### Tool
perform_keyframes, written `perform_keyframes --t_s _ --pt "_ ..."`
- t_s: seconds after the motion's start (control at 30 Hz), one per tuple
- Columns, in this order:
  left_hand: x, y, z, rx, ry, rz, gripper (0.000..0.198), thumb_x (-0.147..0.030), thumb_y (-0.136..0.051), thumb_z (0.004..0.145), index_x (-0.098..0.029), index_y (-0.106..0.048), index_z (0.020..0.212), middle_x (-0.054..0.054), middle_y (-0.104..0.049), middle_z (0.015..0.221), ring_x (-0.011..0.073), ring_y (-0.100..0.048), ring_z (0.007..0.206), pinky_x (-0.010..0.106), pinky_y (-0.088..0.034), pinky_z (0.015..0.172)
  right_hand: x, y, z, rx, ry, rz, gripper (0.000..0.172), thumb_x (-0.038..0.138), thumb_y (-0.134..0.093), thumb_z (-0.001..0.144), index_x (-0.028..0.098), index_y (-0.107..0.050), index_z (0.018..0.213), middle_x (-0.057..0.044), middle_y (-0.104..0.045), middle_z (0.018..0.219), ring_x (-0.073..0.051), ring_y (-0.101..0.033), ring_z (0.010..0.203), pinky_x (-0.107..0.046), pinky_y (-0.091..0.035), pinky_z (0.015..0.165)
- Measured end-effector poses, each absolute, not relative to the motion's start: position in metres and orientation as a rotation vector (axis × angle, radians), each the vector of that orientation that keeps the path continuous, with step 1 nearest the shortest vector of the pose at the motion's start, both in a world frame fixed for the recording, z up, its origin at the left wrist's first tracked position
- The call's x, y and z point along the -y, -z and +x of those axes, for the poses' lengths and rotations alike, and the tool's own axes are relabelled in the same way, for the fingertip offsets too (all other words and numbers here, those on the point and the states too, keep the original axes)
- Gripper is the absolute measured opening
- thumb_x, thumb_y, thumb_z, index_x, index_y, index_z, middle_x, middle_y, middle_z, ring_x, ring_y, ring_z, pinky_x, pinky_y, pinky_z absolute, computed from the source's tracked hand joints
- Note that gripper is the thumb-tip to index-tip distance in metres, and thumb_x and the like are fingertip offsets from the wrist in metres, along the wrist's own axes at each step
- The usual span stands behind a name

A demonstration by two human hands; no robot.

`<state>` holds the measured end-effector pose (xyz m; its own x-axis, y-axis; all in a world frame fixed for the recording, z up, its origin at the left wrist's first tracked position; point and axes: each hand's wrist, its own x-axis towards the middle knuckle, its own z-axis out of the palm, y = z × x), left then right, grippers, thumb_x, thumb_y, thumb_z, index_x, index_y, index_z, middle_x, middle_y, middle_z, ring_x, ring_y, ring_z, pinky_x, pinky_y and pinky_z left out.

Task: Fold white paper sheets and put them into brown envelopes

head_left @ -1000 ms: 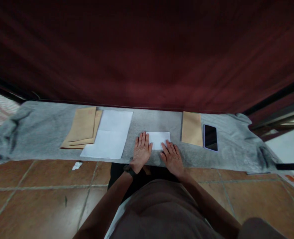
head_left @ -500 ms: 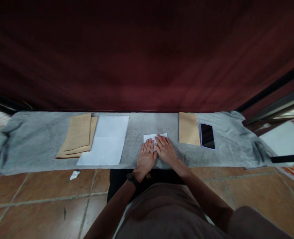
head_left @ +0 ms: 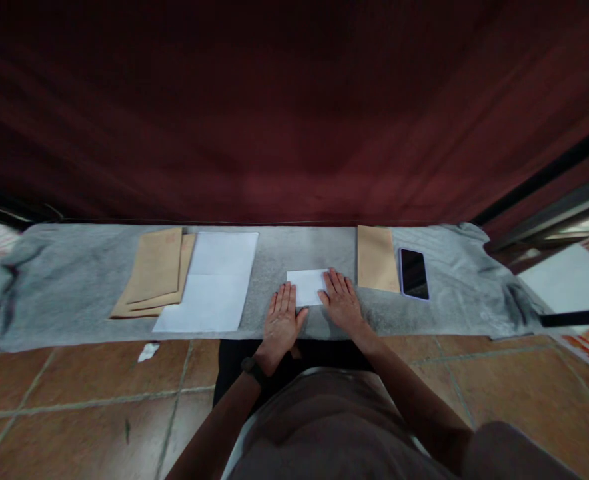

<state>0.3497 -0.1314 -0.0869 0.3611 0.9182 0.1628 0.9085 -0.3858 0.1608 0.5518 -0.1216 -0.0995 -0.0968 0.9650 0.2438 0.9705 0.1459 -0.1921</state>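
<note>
A small folded white paper (head_left: 309,288) lies flat on the grey cloth (head_left: 319,243), close in front of me. My left hand (head_left: 280,319) rests flat at its left edge, fingertips on the paper, thumb held out to the side. On the opposite edge lies my right hand (head_left: 343,301), fingers stretched forward and pressing down flat. Neither hand grips anything. Left of my hands is a larger white sheet (head_left: 214,287) with a crease across it. To the right sits a single brown envelope (head_left: 377,260).
Several brown envelopes (head_left: 155,267) are stacked at the left, partly over the large sheet. A phone (head_left: 414,274) lies right of the single envelope. Behind the narrow cloth-covered surface hangs a dark red curtain (head_left: 294,133). A white scrap (head_left: 148,352) is on the tiled floor.
My hands have moved apart along the folded paper, the left one leftward and the right one rightward, uncovering its middle. The paper has stayed about where it was.
</note>
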Motion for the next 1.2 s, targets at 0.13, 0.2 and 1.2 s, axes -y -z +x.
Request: perform_keyframes --t_s 0.13,0.2,1.2 --pt "0.140 0.083 0.358 -1.590 -0.368 2.622 0.066 -0.042 -0.039 0.103 -0.011 -0.024 0.160 0.015 -0.032 0.163 0.0266 -0.025 0.154 0.049 -0.030 0.125 0.121 0.100 0.551 2.107 0.029 -1.877 0.058 0.039 -0.043 0.104 0.012 -0.039 0.155 -0.017 -0.041 0.159 -0.030 -0.038 0.147 -0.050 -0.029 0.119" --pt "0.146 0.083 0.362 -1.494 -0.354 2.660 0.065 -0.041 -0.041 0.103 -0.015 -0.026 0.160 0.012 -0.035 0.163 0.0248 -0.027 0.153 0.048 -0.029 0.125 0.120 0.099 0.552 2.094 0.034 -1.861 0.057 0.039 -0.042 0.104 0.012 -0.040 0.155 -0.017 -0.042 0.158 -0.030 -0.039 0.146 -0.051 -0.029 0.118" --pt "0.145 0.071 0.371 -1.585 -0.408 2.588 0.061 -0.037 -0.036 0.104 -0.008 -0.030 0.158 0.016 -0.036 0.162 0.0263 -0.024 0.154 0.048 -0.027 0.125 0.187 0.091 0.555 2.254 0.047 -1.761 0.053 0.036 -0.047 0.104 0.013 -0.045 0.152 -0.013 -0.043 0.158 -0.028 -0.043 0.144 -0.048 -0.027 0.122"
